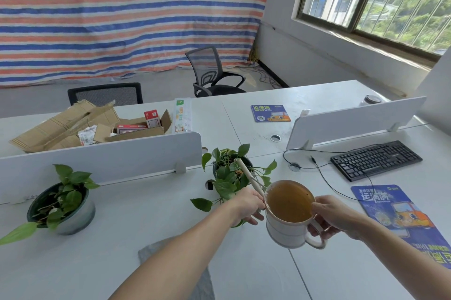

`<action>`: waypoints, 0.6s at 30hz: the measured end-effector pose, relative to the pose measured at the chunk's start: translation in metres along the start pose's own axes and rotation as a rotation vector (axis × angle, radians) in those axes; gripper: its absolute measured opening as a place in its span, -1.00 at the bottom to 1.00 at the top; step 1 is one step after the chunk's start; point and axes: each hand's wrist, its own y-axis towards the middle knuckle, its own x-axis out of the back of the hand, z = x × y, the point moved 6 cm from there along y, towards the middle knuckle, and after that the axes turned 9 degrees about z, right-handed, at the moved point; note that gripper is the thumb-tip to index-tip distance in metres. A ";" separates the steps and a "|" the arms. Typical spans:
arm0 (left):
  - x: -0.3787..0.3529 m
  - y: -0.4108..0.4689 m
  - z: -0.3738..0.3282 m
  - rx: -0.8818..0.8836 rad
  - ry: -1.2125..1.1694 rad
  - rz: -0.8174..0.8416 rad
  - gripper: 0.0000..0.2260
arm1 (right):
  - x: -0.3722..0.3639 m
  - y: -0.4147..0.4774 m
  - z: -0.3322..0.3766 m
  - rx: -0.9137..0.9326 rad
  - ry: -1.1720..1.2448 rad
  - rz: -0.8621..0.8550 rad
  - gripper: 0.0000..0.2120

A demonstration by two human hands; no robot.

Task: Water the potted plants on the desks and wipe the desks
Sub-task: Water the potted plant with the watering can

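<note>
Your right hand (334,216) grips the handle of the white plastic watering can (285,229), which is near full of brown water. Your left hand (246,207), the nearer one, holds the base of its long beige spout (249,177). The spout points forward-left, tip over the green leafy plant in the dark pot (229,170) at the white desk's (122,238) back edge.

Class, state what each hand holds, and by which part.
Both hold the white watering can: the right hand grips its handle, the left hand holds the base of its spout.
</note>
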 end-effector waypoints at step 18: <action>0.001 -0.006 -0.002 -0.005 -0.005 0.006 -0.82 | -0.006 -0.011 0.005 0.008 0.021 -0.051 -0.82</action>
